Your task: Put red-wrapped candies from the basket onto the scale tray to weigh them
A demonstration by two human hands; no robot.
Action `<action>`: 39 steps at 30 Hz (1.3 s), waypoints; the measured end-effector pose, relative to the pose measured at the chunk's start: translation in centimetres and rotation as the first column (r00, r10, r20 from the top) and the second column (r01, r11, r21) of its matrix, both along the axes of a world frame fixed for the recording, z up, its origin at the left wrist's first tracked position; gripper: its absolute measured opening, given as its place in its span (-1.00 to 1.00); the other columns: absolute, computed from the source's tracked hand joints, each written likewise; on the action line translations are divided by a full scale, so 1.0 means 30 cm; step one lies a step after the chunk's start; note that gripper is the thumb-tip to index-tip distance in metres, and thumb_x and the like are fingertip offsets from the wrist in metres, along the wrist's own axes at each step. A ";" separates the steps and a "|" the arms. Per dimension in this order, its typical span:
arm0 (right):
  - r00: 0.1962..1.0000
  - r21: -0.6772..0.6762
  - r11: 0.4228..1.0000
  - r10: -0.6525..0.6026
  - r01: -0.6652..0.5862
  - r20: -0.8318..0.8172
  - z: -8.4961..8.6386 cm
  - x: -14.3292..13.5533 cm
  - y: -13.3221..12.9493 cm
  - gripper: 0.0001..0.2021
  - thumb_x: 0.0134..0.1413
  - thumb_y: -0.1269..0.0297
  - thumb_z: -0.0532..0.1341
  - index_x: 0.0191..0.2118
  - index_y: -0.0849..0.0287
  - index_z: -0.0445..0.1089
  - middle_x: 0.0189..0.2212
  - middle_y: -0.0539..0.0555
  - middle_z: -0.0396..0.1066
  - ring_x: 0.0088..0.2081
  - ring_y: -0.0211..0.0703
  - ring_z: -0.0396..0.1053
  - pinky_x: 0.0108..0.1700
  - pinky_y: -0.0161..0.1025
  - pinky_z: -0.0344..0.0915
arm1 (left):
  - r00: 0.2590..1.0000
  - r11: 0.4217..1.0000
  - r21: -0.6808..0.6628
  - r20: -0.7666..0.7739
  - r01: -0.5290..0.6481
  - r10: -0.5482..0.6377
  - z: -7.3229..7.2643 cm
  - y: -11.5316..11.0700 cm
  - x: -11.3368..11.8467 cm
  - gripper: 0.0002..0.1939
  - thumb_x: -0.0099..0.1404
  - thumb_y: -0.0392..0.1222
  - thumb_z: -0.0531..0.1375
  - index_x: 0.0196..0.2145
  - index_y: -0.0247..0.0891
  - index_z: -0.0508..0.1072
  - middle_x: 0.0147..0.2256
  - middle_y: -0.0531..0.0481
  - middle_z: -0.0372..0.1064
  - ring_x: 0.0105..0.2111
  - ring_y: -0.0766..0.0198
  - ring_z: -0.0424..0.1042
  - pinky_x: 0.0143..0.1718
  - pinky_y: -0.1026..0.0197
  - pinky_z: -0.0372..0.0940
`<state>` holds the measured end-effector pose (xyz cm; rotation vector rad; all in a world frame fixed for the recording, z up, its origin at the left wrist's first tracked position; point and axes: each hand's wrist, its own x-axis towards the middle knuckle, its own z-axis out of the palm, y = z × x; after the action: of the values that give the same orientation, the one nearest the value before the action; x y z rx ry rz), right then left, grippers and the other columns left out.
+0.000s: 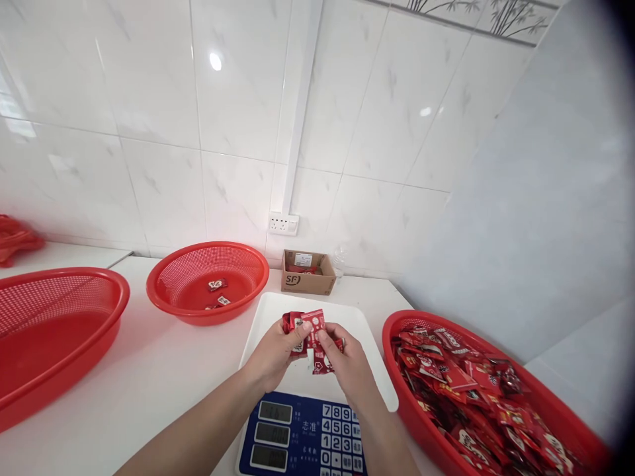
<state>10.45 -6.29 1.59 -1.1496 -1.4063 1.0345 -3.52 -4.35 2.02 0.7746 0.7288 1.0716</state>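
Both my hands meet over the white pan point(278, 305) of a digital scale, above its blue keypad panel point(302, 433). My left hand point(272, 354) is closed on a red snack packet point(294, 322), the thumb pressing on its front. In my right hand point(350, 360), thumb and fingers pinch more red snack packets point(323, 363), one lower and one raised between both thumbs. The packets overlap, so their exact number is hidden. To the right, a red plastic basket point(391, 330) holds a heap of similar red packets point(466, 377).
A round red basket point(173, 261) with a few packets stands back left. Another red basket point(119, 297) is at far left. A cardboard box point(310, 284) with red packets sits by the tiled wall, beside a clear plastic item point(340, 260). A socket point(284, 224) is above.
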 end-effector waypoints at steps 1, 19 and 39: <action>1.000 -0.006 1.000 -0.023 0.022 -0.019 -0.001 -0.001 0.002 -0.65 0.06 -0.02 0.17 -0.20 0.17 0.42 -0.33 0.07 0.46 -0.32 -0.14 0.38 -0.28 -0.22 0.36 | 0.999 0.999 -0.045 0.041 -0.017 0.019 -0.002 0.002 0.000 -0.66 0.01 -0.10 0.38 -0.30 -0.33 0.45 -0.40 -0.02 0.45 -0.42 0.32 0.41 -0.39 0.32 0.27; 0.923 0.067 0.997 -0.047 0.023 0.382 0.020 -0.013 -0.009 -0.72 0.13 0.03 0.07 -0.32 0.12 0.37 -0.45 -0.01 0.45 -0.42 -0.15 0.37 -0.35 -0.26 0.26 | 0.963 0.963 -0.267 0.267 0.034 0.040 -0.014 0.002 0.041 -0.89 0.20 -0.25 0.25 -0.33 -0.37 0.44 -0.42 -0.09 0.47 -0.46 0.26 0.47 -0.39 0.25 0.37; 0.868 0.203 0.946 -0.314 0.253 0.385 0.032 0.006 0.004 -0.59 0.16 -0.05 -0.01 -0.03 0.11 0.28 -0.46 0.01 0.41 -0.42 -0.11 0.38 -0.35 -0.20 0.26 | 0.959 0.966 -0.048 0.143 0.254 -0.245 0.007 -0.042 0.003 -0.44 0.00 -0.30 0.38 -0.04 -0.18 0.34 -0.23 -0.07 0.44 -0.41 0.20 0.47 -0.29 0.03 0.39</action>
<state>10.62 -6.18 2.54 -1.4718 -1.5467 0.4822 -3.43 -5.60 2.23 0.7089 0.5314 0.8579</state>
